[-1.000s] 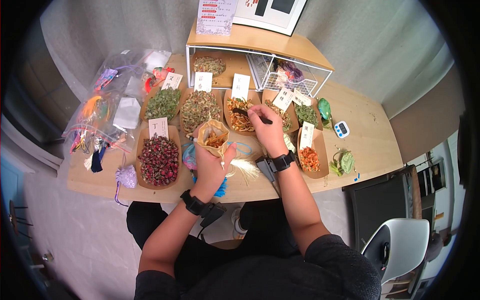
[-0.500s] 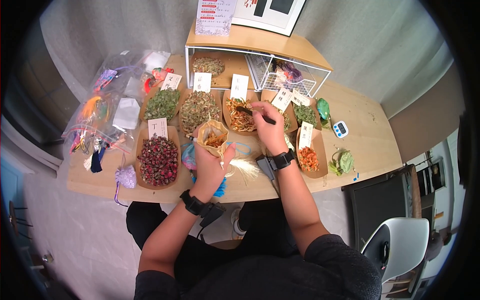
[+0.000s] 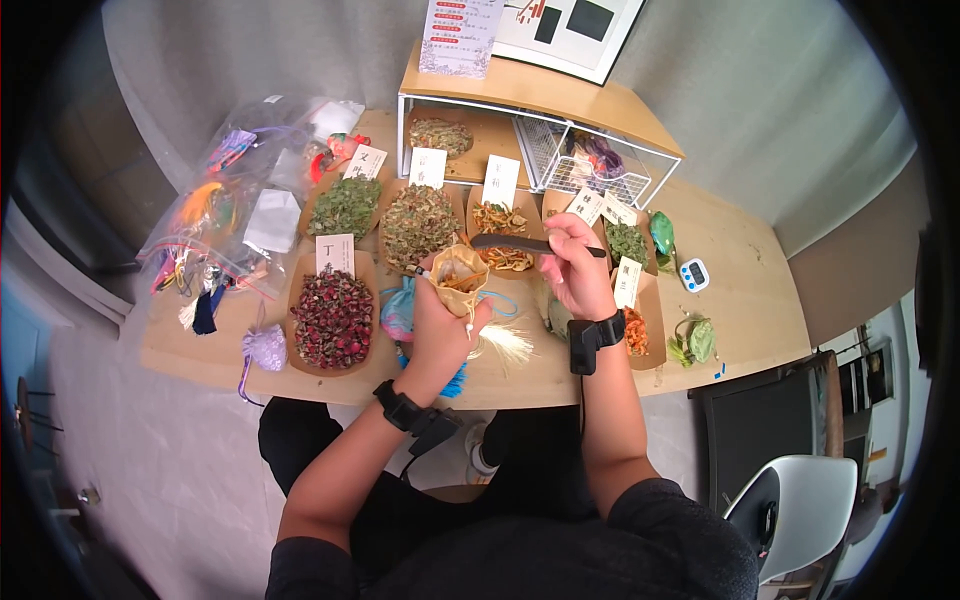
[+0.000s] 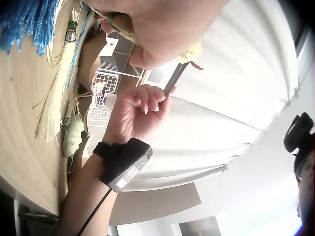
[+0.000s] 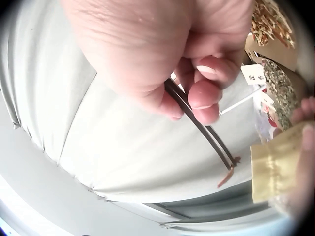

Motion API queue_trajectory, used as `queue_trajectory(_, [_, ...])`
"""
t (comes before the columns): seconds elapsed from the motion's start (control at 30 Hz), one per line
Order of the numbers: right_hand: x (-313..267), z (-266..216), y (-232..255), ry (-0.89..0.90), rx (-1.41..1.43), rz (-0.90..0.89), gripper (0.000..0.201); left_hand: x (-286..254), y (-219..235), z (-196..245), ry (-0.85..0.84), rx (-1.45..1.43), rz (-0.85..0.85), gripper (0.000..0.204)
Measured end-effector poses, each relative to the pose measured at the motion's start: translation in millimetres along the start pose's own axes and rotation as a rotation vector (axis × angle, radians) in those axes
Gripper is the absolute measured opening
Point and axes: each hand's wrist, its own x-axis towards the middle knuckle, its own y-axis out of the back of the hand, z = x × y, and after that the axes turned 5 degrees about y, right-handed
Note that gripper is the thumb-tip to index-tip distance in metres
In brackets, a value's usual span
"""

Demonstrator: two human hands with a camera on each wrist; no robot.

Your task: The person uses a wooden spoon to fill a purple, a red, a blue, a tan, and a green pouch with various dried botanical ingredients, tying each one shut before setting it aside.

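In the head view my left hand (image 3: 437,335) grips a small yellow drawstring pouch (image 3: 462,290), its mouth facing up with dried bits inside. My right hand (image 3: 580,275) pinches dark tweezers (image 3: 520,243). Their tips are right above the pouch's rim. The right wrist view shows the tweezers (image 5: 211,140) closed on a small orange-brown dried piece (image 5: 226,178), near the pouch (image 5: 270,164). Just behind the tweezers stands a paper tray of orange-brown dried strips (image 3: 497,218). A cream tassel (image 3: 503,343) and blue tassel (image 3: 455,383) lie below the left hand.
Labelled paper trays hold dried rosebuds (image 3: 333,320), green leaves (image 3: 345,207), mixed herbs (image 3: 417,228) and orange pieces (image 3: 636,333). Plastic bags (image 3: 215,215) lie at left, a purple sachet (image 3: 264,347) in front. A shelf (image 3: 540,110) stands behind, a timer (image 3: 693,275) at right.
My right hand has lifted the tweezers out of the tray of dried strips and brought their tips left to the pouch mouth. The head view has shifted slightly; the left hand still holds the pouch.
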Motion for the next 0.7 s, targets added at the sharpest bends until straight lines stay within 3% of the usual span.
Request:
queue_trajectory(0.17, [-4,-3,-7,-0.112,-0.094,-0.108,0.021,1,-2,2,0.010,-0.058,-0.014,0.070])
queue_trajectory(0.27, [-3,-2,-6,-0.088,-0.124,-0.046,0.019,-1,-2,7,0.003,-0.049,0.004,0.070])
queue_trajectory(0.4, [5,1,9,0.113,0.112,-0.061,0.019,-1,-3,10,-0.010,-0.081,0.061,0.070])
queue_trajectory(0.5, [4,0,7,0.096,0.177,-0.068,0.019,-3,-2,12,-0.021,-0.065,0.063,0.070])
queue_trajectory(0.6, [6,1,1,0.088,0.086,0.086,0.019,-3,-3,18,-0.021,-0.051,0.053,0.069])
queue_trajectory(0.7, [5,4,6,0.142,0.015,0.097,0.020,-3,-4,14,-0.029,-0.038,0.072,0.071])
